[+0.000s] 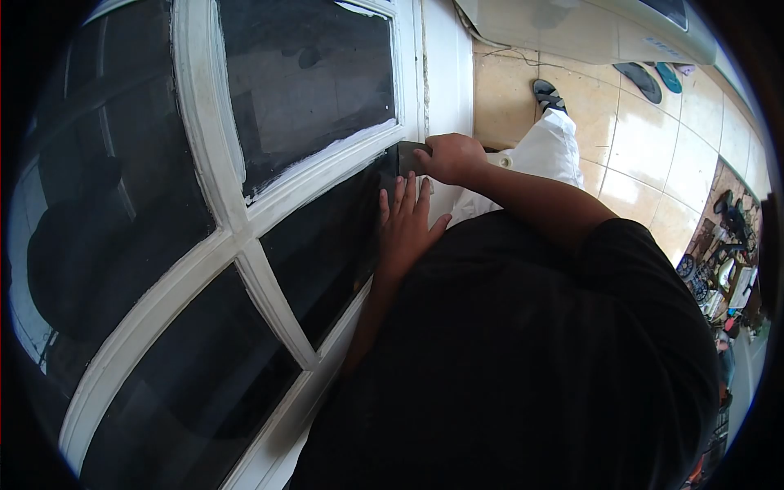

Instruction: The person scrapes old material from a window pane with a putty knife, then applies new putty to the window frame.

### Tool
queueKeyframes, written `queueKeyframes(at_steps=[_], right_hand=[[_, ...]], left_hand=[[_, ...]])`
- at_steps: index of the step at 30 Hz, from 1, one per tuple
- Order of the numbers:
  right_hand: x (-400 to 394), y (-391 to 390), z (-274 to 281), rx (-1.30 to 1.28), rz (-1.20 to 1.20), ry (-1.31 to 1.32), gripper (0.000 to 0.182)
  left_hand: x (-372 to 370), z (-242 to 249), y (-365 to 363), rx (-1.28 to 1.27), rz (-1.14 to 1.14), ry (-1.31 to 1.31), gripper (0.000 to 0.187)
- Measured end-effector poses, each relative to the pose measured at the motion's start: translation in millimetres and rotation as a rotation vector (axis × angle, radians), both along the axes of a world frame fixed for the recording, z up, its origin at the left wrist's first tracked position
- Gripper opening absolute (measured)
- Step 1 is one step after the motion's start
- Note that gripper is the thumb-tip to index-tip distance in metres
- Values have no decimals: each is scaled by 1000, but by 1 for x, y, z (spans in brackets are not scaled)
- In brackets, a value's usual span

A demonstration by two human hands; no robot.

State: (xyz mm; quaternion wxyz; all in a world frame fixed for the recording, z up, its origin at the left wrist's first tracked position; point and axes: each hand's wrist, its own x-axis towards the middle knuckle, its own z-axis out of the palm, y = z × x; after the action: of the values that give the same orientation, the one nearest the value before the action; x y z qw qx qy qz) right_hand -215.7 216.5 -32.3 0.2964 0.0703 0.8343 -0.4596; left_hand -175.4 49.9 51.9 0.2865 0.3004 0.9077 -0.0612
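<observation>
A white-framed window or door with dark glass panes stands at the left. My left hand lies with fingers spread against the right end of a lower pane, close to the frame. Just above it, my right hand is closed round a dark flat piece, which sits against the frame's edge. What exactly the piece is cannot be made out. White smears run along the lower edge of the upper pane.
My black-shirted torso fills the lower middle. A sandalled foot stands on beige tiles. Loose sandals lie beside a pale vehicle body at the top. Assorted clutter is at the far right.
</observation>
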Motion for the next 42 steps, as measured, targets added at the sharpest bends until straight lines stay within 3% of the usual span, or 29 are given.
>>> queueKeyframes(at_steps=[6,18,21,26,37,42], right_hand=[[-1,2,1,4,64,-48,46],[8,-15,-30,-178,-65,275,41],[4,-12,-32,-167,-27,179,44],[6,-12,-26,-212,-54,267,40],[-3,-2,-5,-177,54,217,45],[-5,-3,-5,-179,59,227,45]], left_hand=[[2,-1,-2,14,-3,12,78],[0,-1,1,-3,-16,14,78],[3,2,0,5,-9,14,78],[3,1,0,42,6,23,77],[3,3,1,17,-32,-28,49],[0,11,9,-28,-27,-112,45]])
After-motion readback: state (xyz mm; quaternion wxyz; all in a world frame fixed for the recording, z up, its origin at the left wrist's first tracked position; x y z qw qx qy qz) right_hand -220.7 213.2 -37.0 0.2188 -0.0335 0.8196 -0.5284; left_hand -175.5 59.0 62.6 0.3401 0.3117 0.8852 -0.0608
